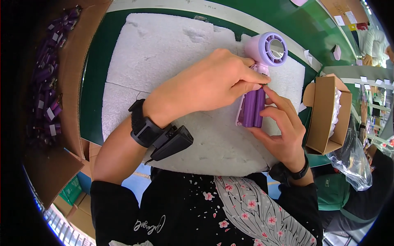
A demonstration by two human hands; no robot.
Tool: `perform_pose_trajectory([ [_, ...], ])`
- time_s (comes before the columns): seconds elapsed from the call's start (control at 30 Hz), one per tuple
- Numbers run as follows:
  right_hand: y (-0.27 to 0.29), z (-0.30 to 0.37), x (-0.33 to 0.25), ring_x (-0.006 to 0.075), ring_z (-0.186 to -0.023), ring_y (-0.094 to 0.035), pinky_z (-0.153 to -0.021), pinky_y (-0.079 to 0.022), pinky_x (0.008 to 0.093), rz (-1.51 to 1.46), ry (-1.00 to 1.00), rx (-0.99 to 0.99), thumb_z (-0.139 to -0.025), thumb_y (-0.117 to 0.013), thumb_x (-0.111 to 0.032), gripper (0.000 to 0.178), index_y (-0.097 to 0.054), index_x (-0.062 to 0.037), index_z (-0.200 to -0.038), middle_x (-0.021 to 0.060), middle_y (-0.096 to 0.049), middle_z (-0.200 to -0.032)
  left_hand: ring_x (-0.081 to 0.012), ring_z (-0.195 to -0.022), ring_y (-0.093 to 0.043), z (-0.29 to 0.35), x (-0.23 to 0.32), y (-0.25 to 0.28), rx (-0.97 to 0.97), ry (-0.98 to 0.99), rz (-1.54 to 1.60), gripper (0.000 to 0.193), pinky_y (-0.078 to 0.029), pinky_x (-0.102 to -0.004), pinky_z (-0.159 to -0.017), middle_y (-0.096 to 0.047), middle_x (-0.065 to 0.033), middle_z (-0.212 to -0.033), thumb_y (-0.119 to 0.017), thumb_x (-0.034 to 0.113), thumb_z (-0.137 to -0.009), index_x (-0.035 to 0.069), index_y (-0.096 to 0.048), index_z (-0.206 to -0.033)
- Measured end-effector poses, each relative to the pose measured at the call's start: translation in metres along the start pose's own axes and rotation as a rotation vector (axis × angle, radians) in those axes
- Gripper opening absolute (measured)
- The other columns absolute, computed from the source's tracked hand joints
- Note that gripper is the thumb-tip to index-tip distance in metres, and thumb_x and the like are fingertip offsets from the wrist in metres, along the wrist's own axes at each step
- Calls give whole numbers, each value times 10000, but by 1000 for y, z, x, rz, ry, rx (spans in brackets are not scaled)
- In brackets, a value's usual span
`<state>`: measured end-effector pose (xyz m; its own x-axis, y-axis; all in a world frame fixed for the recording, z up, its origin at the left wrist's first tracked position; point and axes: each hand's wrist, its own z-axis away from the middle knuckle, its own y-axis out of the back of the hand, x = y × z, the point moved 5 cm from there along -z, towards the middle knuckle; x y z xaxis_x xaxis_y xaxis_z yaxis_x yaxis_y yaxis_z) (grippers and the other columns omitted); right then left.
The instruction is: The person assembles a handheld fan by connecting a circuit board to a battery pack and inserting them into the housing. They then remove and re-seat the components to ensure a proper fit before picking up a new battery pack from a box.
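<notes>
A light purple handheld fan [254,46], its round head facing up and right, lies with its handle housing opened. Two purple cylindrical battery cells [254,108] sit side by side in the pale pink handle shell [239,114]. My left hand [219,82] reaches across from the left, its fingers closed at the fan's neck, with thumb and index finger pinched by the top end of the cells. Whatever small part lies between those fingertips is hidden. From the right, my right hand [284,127] curls around the cells, thumb at their lower end and index fingertip near the left thumb.
White foam sheets [164,53] cover the green bench under the work. At the left stands a cardboard box [76,78] of purple battery packs [47,78]. An open carton [322,115] with white contents is on the right. Other people [373,45] are beyond it.
</notes>
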<state>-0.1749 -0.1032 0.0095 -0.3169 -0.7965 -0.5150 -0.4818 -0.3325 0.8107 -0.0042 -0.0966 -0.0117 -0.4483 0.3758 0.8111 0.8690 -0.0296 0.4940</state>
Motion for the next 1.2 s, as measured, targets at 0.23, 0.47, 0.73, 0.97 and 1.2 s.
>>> perform_pose_trajectory([
  [0.23,-1,-1,11,255,-877,-623,-720,-554,349,-137,-41,29,-559,-879,-27,466,-489,-53,-814,205,-576,-1219,-327,-796,-663,-1,-4,0,-54,127,71,249,-513,-353,-706,-691,-193,-935,-669,80,-865,78,-705,-1112],
  [0.47,-3,-2,25,191,-810,-577,-664,-534,308,-329,-84,27,-528,-873,-10,525,-410,-85,-766,185,-562,-1195,-304,-785,-674,-2,-7,-1,-39,92,107,262,-515,-348,-696,-697,-185,-964,-672,85,-864,73,-700,-1124],
  [0.73,-4,-1,27,187,-803,-563,-652,-509,314,-303,-92,25,-519,-875,-1,532,-410,-86,-761,180,-548,-1208,-208,-832,-702,-1,-13,-7,-110,223,208,363,-550,-307,-744,-714,-169,-1025,-731,86,-813,57,-678,-1171],
  [0.97,0,-1,13,207,-797,-559,-687,-501,317,-218,-168,0,-526,-871,11,505,-440,-70,-777,157,-538,-1220,-139,-820,-684,-2,-8,-5,-166,310,240,481,-551,-281,-758,-723,-155,-984,-810,65,-722,49,-674,-1183],
  [1.2,-5,-8,8,238,-858,-577,-707,-499,321,-242,-329,5,-529,-860,26,479,-488,-51,-822,141,-526,-1178,-101,-804,-649,2,-11,-4,-147,385,303,511,-543,-259,-748,-713,-123,-937,-804,31,-719,59,-668,-1210],
])
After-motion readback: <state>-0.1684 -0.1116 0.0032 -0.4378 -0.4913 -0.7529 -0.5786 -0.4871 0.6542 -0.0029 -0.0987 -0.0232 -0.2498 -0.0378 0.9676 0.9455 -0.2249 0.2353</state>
